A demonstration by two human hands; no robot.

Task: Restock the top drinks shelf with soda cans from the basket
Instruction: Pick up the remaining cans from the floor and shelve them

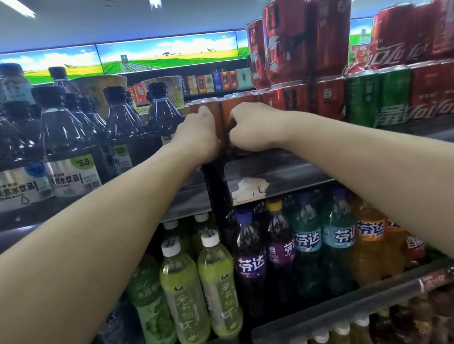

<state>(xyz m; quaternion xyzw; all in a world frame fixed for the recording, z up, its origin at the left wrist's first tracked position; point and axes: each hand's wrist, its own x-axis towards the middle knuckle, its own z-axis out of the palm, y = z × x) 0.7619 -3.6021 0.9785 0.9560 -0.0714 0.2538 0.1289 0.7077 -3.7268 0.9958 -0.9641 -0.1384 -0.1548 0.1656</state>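
Note:
Two orange soda cans stand side by side on the top shelf at the middle. My left hand is wrapped around the left orange can. My right hand grips the right orange can. Both hands cover the lower parts of the cans. To the right stand stacked red cola cans and green soda cans. The basket is out of view.
Large dark bottles fill the top shelf to the left of the cans. Below are green tea bottles and purple, teal and orange soda bottles. A torn price label sits on the shelf rail.

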